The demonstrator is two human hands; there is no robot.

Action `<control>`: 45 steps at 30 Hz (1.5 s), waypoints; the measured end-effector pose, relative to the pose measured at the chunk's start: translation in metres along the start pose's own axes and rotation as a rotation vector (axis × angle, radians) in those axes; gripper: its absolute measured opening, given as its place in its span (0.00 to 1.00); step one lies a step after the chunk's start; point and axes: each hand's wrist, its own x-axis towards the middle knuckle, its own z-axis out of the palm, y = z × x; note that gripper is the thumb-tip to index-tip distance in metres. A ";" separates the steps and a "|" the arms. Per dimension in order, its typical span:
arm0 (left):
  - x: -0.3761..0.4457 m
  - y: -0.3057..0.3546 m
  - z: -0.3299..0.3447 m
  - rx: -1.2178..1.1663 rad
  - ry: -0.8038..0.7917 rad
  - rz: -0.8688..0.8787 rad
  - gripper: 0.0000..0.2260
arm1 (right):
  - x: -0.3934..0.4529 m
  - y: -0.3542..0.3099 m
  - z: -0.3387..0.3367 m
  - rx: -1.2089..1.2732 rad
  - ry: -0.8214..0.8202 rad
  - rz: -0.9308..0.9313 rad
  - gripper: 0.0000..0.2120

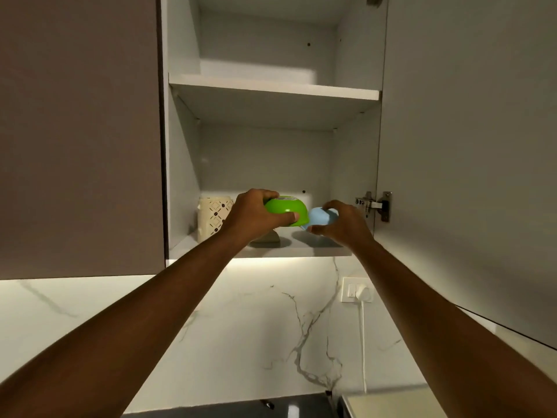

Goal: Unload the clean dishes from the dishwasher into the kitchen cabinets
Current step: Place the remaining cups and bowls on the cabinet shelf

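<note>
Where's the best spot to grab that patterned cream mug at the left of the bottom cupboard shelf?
Grip the mug round its body, from the open front of the shelf. It stands upright against the cupboard's left wall, and no handle shows from here. The left hand with the green bowl is closest but occupied.

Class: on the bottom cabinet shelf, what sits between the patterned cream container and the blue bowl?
The green bowl, gripped by the left hand, in the head view.

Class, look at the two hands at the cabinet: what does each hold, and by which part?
The left hand grips a green bowl across its upturned base and rim. The right hand holds a light blue bowl by its side.
</note>
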 end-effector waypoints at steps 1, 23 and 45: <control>0.004 -0.001 0.002 -0.007 -0.008 0.022 0.31 | 0.009 0.003 0.007 -0.021 -0.018 0.009 0.37; 0.020 -0.011 0.052 -0.097 -0.042 0.009 0.33 | 0.037 0.023 -0.007 0.190 -0.005 0.108 0.18; 0.009 0.014 0.109 0.066 -0.152 -0.002 0.30 | 0.006 0.009 -0.046 0.359 0.015 -0.001 0.13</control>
